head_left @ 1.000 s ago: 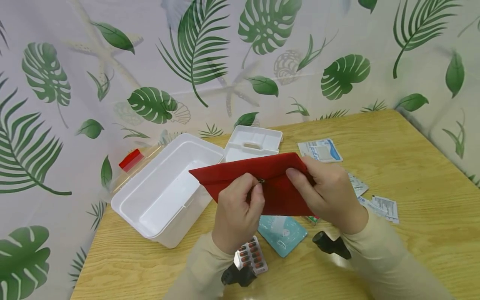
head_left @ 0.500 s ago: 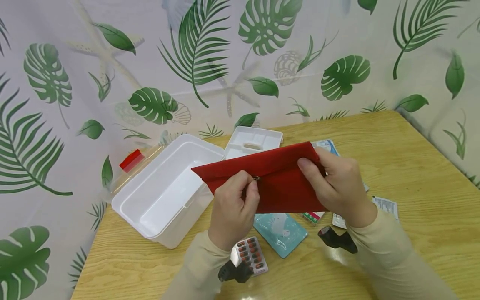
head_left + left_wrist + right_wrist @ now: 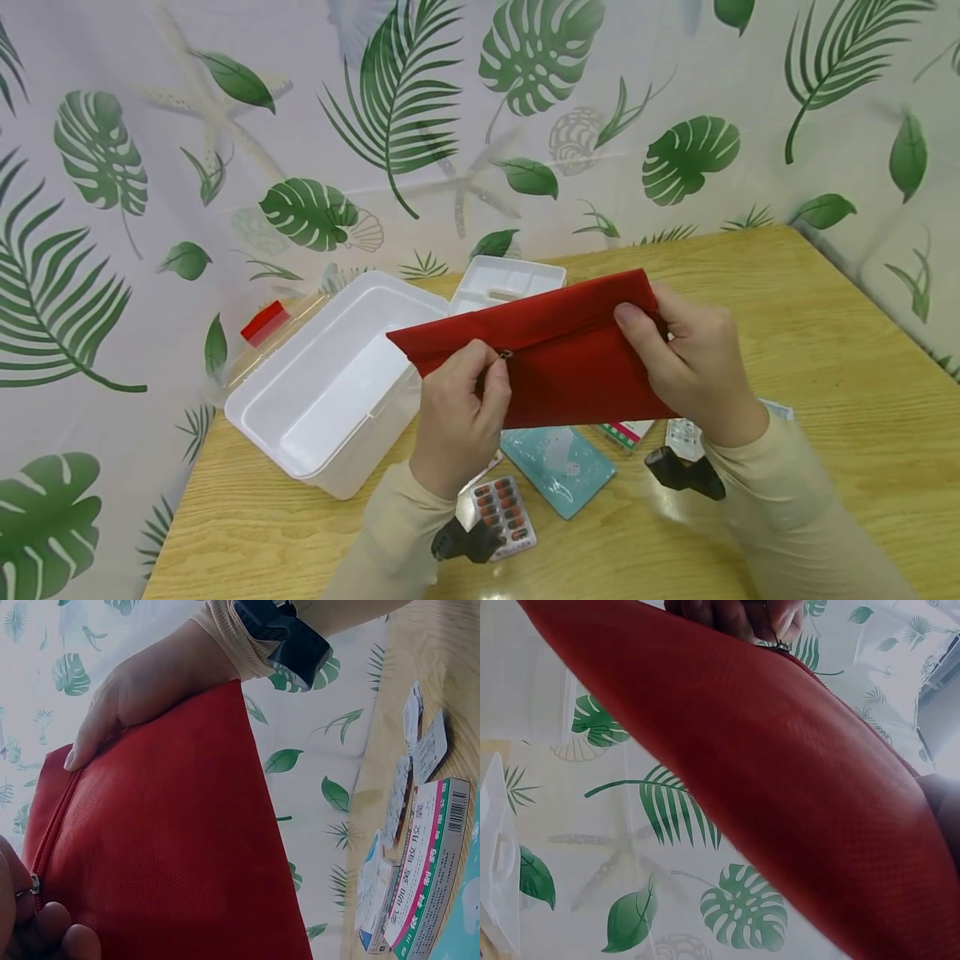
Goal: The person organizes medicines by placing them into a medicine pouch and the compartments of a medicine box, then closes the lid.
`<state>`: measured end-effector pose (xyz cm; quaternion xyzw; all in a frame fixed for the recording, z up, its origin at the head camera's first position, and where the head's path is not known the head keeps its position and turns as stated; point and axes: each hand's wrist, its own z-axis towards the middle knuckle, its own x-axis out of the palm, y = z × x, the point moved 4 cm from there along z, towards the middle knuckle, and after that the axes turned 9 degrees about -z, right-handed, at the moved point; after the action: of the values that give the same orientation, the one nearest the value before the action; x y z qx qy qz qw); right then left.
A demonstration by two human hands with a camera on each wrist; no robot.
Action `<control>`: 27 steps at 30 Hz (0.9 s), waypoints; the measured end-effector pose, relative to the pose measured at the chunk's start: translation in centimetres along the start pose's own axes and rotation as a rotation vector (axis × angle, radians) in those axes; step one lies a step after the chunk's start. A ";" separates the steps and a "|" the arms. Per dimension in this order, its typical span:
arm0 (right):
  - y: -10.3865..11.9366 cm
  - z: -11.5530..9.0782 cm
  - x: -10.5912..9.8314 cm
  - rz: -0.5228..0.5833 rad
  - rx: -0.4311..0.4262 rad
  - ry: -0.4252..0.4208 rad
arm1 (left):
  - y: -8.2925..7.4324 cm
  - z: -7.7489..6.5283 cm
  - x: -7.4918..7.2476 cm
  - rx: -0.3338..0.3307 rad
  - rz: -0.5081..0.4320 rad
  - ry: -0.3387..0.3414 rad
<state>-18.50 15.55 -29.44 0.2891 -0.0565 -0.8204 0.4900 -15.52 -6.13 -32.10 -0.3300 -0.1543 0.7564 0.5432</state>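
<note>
A flat red zippered pouch [image 3: 577,367] is held up over the table between both hands. My left hand [image 3: 461,408] pinches the metal zipper pull [image 3: 506,355] near the pouch's left part. My right hand [image 3: 693,358] grips the pouch's right end, thumb on the near face and the other fingers behind it. In the left wrist view the zipper [image 3: 56,817] runs as a line from the pull to the right thumb. The right wrist view shows the pouch's other face [image 3: 757,765], with left fingers [image 3: 731,616] at the pull. The pouch's inside is hidden.
A white box [image 3: 322,400] with a clear lid stands at left, a white tray insert [image 3: 495,283] behind. Below the pouch lie a capsule blister pack [image 3: 506,517], a teal packet [image 3: 562,467] and a medicine box [image 3: 626,433]. Several packets sit partly behind the right hand.
My left hand has slid slightly left with the zipper pull along the pouch. My right hand has moved right and the pouch's right end has risen, uncovering more of the medicine box.
</note>
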 end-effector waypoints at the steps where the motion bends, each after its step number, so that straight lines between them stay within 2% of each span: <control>1: -0.1 0.0 -0.1 0.001 0.007 -0.001 | 0.1 0.0 0.0 0.002 -0.001 -0.002; 10: -1.0 0.2 -1.1 0.053 0.128 -0.010 | 0.7 0.4 -1.0 0.016 0.035 -0.042; 19: -2.3 0.5 -1.8 0.065 0.222 -0.055 | 1.7 0.6 -2.7 -0.044 0.051 -0.095; 27: -3.3 0.4 -2.5 0.042 0.277 -0.103 | 2.5 1.0 -4.1 -0.041 0.080 -0.140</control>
<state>-20.40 19.25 -29.27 0.3104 -0.2004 -0.8081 0.4588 -17.21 -10.68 -31.54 -0.2932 -0.1941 0.7954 0.4937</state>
